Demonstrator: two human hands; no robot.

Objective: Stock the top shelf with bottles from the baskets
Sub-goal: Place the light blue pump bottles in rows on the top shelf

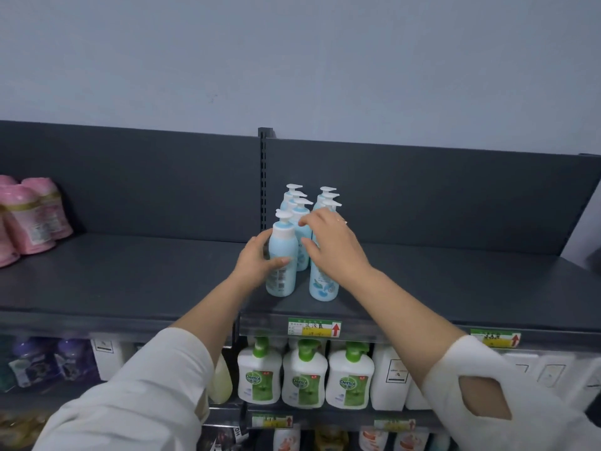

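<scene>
— Hands, status?
— Left hand point(257, 260) curled round the front-left pale blue plastic pump bottle point(281, 258), upright near the front edge of the dark grey metal top shelf point(130, 281). Right hand point(328, 245) has its fingers spread, laid over the front-right bottle point(323, 283); no clear grip.
— Progress?
— Two rows run back toward the rear panel point(422, 196), roughly eight bottles. Long stretches either side unfilled; baskets out of view. Partway, I'd judge.

Pink refill pouches point(29, 216) sat far left, three green-capped Dettol pump bottles point(304, 374) stood side by side on the lower shelf point(331, 418), purple bottles point(52, 361) were further left, red-arrow price label point(314, 327) hung above.
</scene>
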